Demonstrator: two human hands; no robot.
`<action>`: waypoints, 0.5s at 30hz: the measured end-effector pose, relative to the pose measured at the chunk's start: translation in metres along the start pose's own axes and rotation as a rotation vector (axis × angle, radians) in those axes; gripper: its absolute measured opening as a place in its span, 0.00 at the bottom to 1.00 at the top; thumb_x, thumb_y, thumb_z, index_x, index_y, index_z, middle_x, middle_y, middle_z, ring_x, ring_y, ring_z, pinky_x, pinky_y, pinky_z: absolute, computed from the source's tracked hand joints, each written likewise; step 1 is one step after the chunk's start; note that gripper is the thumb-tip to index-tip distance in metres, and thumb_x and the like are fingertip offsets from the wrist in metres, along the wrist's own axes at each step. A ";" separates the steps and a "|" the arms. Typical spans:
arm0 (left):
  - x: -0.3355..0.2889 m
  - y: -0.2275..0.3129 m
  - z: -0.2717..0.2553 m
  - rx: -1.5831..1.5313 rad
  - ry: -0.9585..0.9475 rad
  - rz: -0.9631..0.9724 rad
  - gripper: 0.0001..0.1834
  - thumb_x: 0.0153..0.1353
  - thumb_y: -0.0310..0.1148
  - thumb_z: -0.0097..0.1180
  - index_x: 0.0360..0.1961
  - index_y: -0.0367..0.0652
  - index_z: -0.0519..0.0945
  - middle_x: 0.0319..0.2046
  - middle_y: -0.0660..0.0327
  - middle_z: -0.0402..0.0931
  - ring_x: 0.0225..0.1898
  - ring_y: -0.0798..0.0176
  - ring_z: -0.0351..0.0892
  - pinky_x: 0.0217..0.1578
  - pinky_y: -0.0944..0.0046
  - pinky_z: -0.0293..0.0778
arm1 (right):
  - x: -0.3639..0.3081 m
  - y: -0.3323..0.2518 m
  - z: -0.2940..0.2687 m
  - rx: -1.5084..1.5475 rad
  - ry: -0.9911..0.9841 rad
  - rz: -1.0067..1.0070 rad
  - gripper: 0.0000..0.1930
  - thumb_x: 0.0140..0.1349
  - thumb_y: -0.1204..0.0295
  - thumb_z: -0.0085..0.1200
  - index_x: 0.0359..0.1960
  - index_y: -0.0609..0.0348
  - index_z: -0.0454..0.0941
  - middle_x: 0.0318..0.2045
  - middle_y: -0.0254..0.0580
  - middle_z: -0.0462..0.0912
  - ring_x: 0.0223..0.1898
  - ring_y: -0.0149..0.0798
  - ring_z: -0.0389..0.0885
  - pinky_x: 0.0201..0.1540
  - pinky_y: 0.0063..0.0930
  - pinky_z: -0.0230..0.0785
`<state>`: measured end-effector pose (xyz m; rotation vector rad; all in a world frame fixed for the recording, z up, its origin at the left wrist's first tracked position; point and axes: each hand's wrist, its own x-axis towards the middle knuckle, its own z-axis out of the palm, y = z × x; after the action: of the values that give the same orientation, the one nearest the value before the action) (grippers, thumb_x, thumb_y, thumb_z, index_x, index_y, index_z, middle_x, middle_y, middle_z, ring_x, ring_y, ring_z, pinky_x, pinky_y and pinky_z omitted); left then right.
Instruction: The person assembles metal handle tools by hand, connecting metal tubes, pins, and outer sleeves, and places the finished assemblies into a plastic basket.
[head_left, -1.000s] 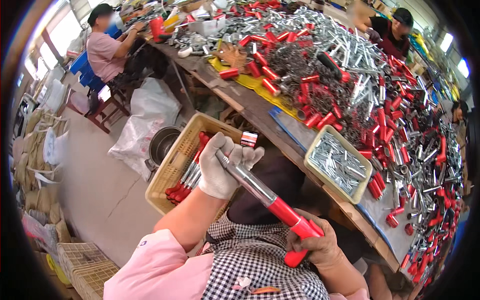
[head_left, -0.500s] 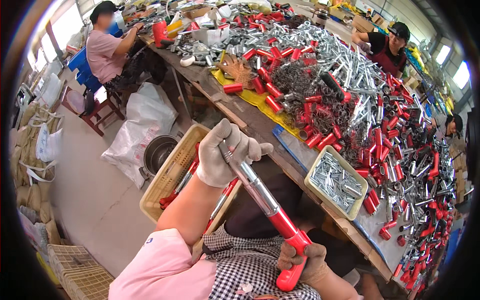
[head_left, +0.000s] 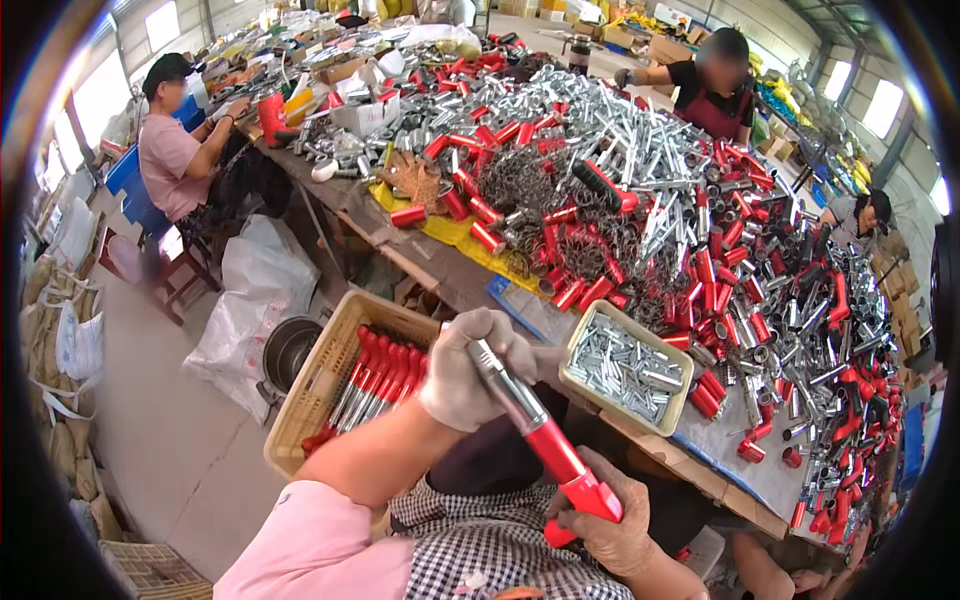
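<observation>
Red-handled tool: held slantwise above the checked apron, its red body low and its chrome tube up.
Since a moment ago: the two hands have come closer together, with less chrome showing between them.
Left hand: white-gloved, fingers curled around the tube's upper end; one blurred finger sticks out near the tray.
Right hand: wrapped snugly about the red grip.
Yellow crate: just left, holding a row of red handles; the left wrist and forearm hide part of it.
Pale tray: on the table's edge, full of silver pins.
Beyond: heaped silver tubes.
</observation>
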<state>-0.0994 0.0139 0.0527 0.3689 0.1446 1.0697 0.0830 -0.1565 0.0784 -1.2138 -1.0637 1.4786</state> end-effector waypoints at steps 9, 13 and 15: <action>0.010 0.045 0.013 0.532 -0.062 0.338 0.27 0.69 0.50 0.36 0.18 0.45 0.70 0.14 0.57 0.74 0.29 0.47 0.82 0.45 0.48 0.75 | 0.009 -0.006 -0.007 -0.744 -0.026 -0.508 0.31 0.41 0.78 0.60 0.53 0.68 0.71 0.27 0.46 0.81 0.26 0.41 0.80 0.29 0.33 0.72; -0.003 0.007 0.021 0.243 0.233 0.083 0.18 0.62 0.42 0.45 0.19 0.42 0.71 0.17 0.47 0.76 0.24 0.47 0.80 0.45 0.46 0.75 | 0.016 0.003 -0.005 -1.157 -0.013 -0.808 0.29 0.38 0.74 0.62 0.48 0.61 0.75 0.26 0.46 0.80 0.21 0.48 0.79 0.22 0.38 0.69; -0.001 0.014 0.029 0.294 0.338 0.026 0.15 0.59 0.37 0.45 0.19 0.41 0.70 0.16 0.47 0.75 0.28 0.44 0.80 0.47 0.47 0.72 | 0.015 0.006 -0.009 -1.299 -0.021 -0.778 0.28 0.38 0.71 0.63 0.48 0.57 0.76 0.27 0.42 0.79 0.22 0.45 0.79 0.24 0.38 0.70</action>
<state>-0.1028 0.0121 0.0845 0.4519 0.6044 1.1327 0.0900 -0.1429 0.0685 -1.2799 -2.3022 0.0672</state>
